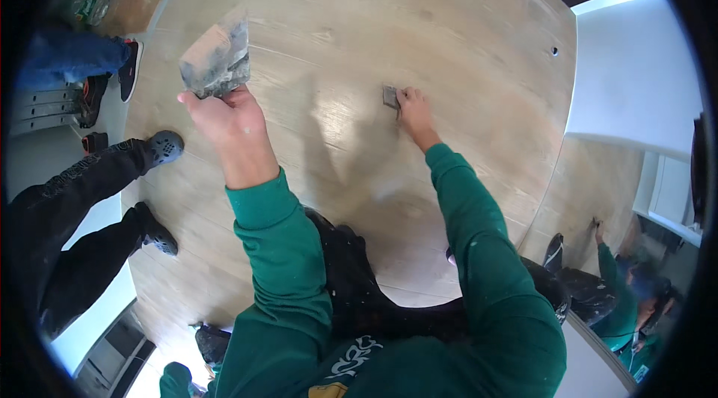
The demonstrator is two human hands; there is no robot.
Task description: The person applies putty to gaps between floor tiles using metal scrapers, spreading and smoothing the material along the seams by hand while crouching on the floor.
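Observation:
My left hand point(230, 123) is raised above the floor, its fingers and thumb wrapped around the lower end of a wide putty knife point(217, 58). Pinkish-beige paste and grey smears cover that blade. Farther to the right, my right hand point(416, 112) reaches down to the wood-look floor point(464, 39) and grips a small putty knife point(390, 96). The small knife's dark rectangular blade lies at or very near the floor surface; its handle is mostly hidden by my fingers.
At the left stand people's legs, one in dark trousers with grey clogs point(166, 147), another in jeans with black sneakers point(132, 69). A white panel point(628, 69) borders the floor at right. A small hole point(554, 51) marks the floor. A green-sleeved figure point(609, 286) crouches lower right, possibly a reflection.

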